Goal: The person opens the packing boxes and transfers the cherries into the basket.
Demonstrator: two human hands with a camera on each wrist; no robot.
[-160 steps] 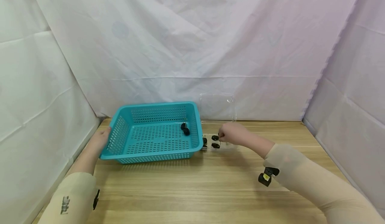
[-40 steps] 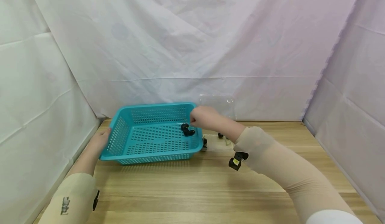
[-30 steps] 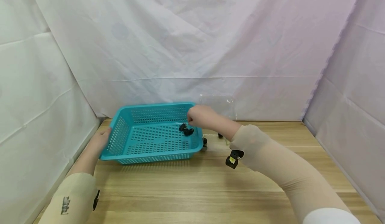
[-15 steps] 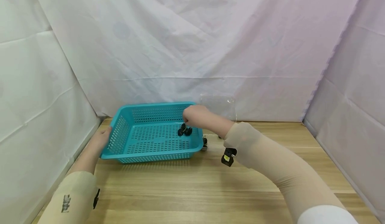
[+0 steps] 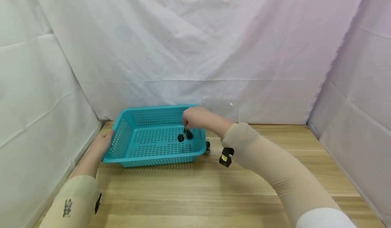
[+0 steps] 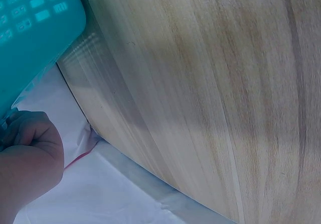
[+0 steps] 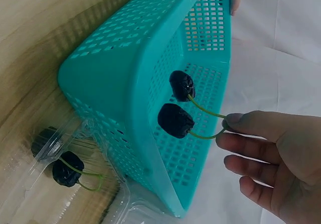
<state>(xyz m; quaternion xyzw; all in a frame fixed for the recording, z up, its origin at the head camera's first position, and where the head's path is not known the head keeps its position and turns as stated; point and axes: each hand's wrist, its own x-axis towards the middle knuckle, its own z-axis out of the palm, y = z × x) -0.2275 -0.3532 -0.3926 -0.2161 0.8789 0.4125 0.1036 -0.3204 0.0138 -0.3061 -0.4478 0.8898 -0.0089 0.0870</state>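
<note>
My left hand (image 5: 102, 142) grips the left rim of the turquoise plastic basket (image 5: 159, 159), its fingers curled at the edge in the left wrist view. Over the basket's right end, my right hand (image 5: 197, 117) pinches the green stems of a pair of dark cherries (image 7: 175, 121) between thumb and index finger. The pair hangs below the fingertips, joined at the stems. Dark cherries overlap there in the head view, so I cannot tell exactly which lie on the basket floor. Another pair of cherries (image 7: 67, 169) sits in a clear plastic box (image 7: 83, 128) right of the basket.
The clear lid (image 5: 221, 107) of the box stands raised at the back. White cloth (image 5: 213, 51) encloses the back and sides of the wooden table (image 5: 171, 194). The basket's right wall stands close against the box.
My right hand has taken a pair of cherries from the clear box and carried it left over the basket. Lately it has drifted slightly further left. My left hand stays on the rim.
</note>
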